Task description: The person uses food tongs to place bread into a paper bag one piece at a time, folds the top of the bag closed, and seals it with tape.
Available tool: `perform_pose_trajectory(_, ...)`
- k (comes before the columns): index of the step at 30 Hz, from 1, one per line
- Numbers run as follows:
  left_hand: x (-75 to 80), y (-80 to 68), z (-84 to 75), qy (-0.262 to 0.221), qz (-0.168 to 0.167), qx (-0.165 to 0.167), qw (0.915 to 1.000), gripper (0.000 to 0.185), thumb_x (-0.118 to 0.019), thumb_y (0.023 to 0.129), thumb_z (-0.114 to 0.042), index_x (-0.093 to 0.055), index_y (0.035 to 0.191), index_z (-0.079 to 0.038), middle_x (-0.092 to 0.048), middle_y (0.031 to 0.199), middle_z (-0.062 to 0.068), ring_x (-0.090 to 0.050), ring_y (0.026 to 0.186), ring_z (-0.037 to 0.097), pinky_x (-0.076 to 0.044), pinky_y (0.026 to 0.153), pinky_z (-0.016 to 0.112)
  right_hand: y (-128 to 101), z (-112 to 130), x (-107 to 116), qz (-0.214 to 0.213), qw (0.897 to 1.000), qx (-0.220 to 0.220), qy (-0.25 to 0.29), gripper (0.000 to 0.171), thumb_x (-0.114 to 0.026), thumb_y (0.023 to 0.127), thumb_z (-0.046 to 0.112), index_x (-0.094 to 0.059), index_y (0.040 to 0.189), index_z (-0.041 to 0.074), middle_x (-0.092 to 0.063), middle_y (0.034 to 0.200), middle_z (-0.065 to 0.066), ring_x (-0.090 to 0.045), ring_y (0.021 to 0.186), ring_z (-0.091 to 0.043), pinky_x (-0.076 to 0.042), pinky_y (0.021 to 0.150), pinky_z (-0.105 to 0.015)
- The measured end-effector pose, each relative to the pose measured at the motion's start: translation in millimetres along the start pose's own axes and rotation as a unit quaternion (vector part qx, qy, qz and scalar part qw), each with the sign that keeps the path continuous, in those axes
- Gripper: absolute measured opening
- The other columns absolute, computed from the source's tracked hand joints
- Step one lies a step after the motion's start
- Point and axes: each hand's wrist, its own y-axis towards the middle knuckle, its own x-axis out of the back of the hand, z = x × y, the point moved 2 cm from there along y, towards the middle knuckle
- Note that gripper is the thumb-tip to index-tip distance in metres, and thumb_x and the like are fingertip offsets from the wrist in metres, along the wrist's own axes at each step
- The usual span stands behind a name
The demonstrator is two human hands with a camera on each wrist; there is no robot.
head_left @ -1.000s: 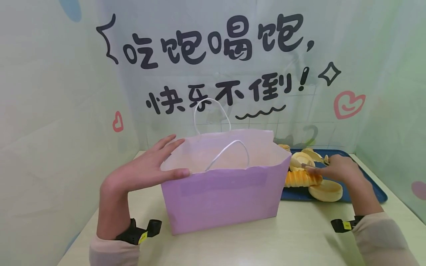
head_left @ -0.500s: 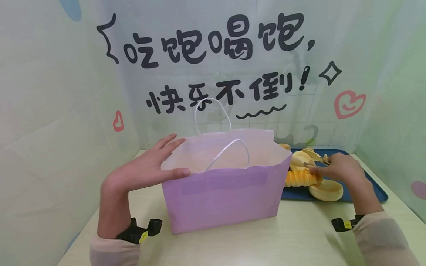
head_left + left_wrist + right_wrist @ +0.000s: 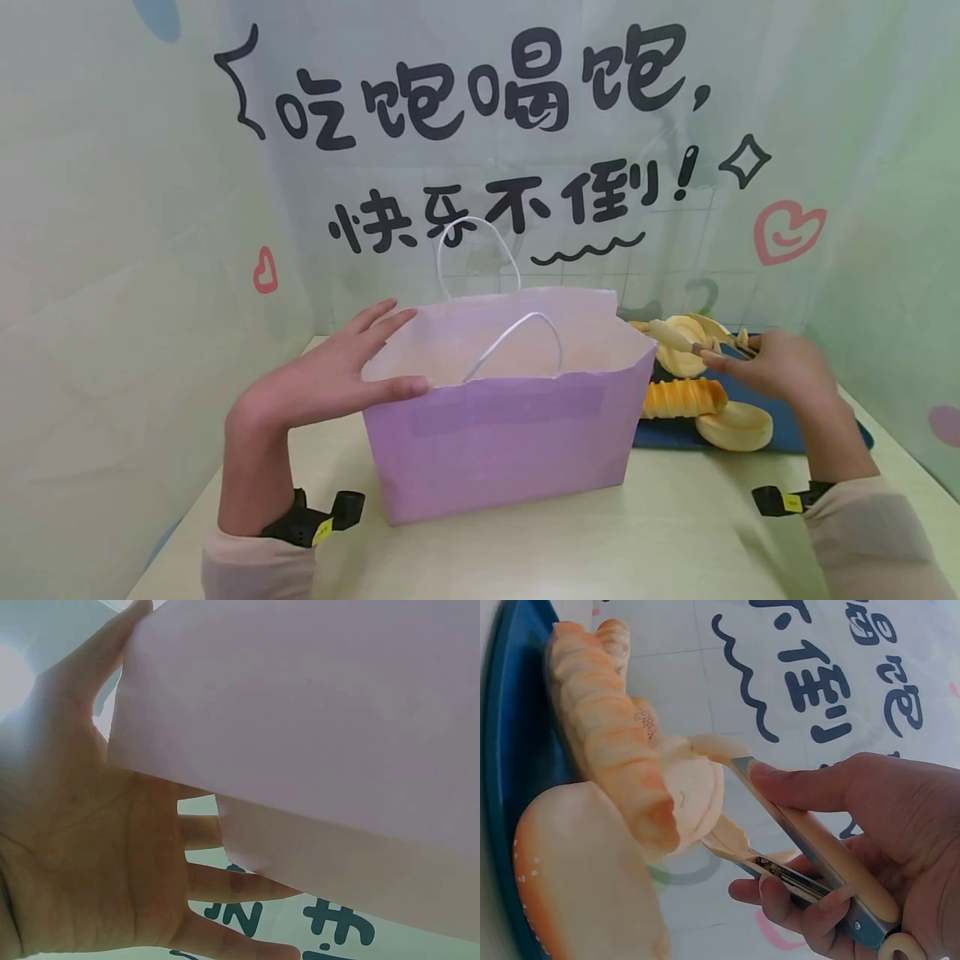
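A purple paper bag [image 3: 502, 442] with white cord handles stands open on the table. My left hand [image 3: 330, 379] rests flat against its left end, thumb along the front rim and fingers straight toward the back rim; the left wrist view shows the palm [image 3: 97, 855] against the bag wall [image 3: 315, 720]. My right hand [image 3: 780, 367] grips a pair of tongs [image 3: 686, 340] that pinch a pale round pastry [image 3: 678, 358] in the air just right of the bag's rim. In the right wrist view, the tongs [image 3: 817, 855] clamp that pastry [image 3: 697, 787].
A blue tray [image 3: 795, 421] at the right holds a long ridged golden bread [image 3: 682, 397], a round tart [image 3: 733, 425] and more pastries behind. A printed backdrop wall stands close behind the bag and tray. The cream table [image 3: 570, 550] stretches toward me.
My right hand has lifted the tongs with the pale round pastry up off the tray, toward the bag's rim. The left hand and bag have stayed put.
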Motion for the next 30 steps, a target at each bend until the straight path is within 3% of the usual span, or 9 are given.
perform_pose_trajectory(3,0.2,-0.6,0.0,-0.002,0.0,0.0,1.0,0.095,-0.065,0.094,-0.07,-0.027,0.169,-0.026,-0.008,0.177,0.006,-0.019,0.16,0.038,-0.029,0.119,0.069,-2.3,2.2,4.9,-0.019,1.0,0.016,0.005,0.106,-0.059,0.091,0.081,-0.056,0.134,-0.016,-0.059,0.092,-0.025,-0.059,0.084,-0.04,-0.049,0.061,-0.04)
perform_pose_trajectory(5,0.0,-0.5,-0.3,-0.002,0.0,0.0,1.0,0.095,-0.065,0.094,-0.07,-0.027,0.169,-0.026,-0.008,0.177,0.006,-0.018,0.16,0.038,-0.029,0.119,0.069,-4.4,4.0,8.0,-0.027,0.999,0.023,0.005,0.103,-0.058,0.092,0.081,-0.057,0.133,-0.013,-0.057,0.088,-0.021,-0.058,0.083,-0.039,-0.046,0.061,-0.039)
perform_pose_trajectory(16,1.2,1.2,-2.4,0.003,0.0,-0.003,1.0,0.096,-0.066,0.094,-0.07,-0.026,0.17,-0.025,-0.008,0.177,0.006,-0.018,0.16,0.037,-0.029,0.119,0.068,-29.7,18.9,37.7,-0.088,0.995,0.04,0.017,0.098,-0.058,0.097,0.074,-0.05,0.149,-0.009,-0.062,0.091,-0.02,-0.058,0.089,-0.042,-0.041,0.061,-0.037)
perform_pose_trajectory(24,1.2,1.9,-3.5,-0.003,0.003,0.0,1.0,0.097,-0.066,0.094,-0.07,-0.025,0.17,-0.026,-0.007,0.177,0.006,-0.019,0.16,0.037,-0.029,0.12,0.067,-56.2,41.8,51.5,-0.142,0.989,0.035,0.031,0.099,-0.062,0.095,0.072,-0.042,0.158,-0.001,-0.067,0.108,-0.032,-0.057,0.098,-0.049,-0.042,0.066,-0.042)
perform_pose_trajectory(30,0.3,0.0,-2.7,-0.007,0.002,0.003,1.0,0.096,-0.066,0.094,-0.07,-0.026,0.169,-0.026,-0.008,0.177,0.006,-0.019,0.16,0.038,-0.029,0.119,0.069,-70.0,59.2,59.4,-0.179,0.982,0.038,0.051,0.093,-0.065,0.095,0.069,-0.046,0.158,0.002,-0.062,0.083,-0.017,-0.054,0.09,-0.043,-0.039,0.062,-0.039)
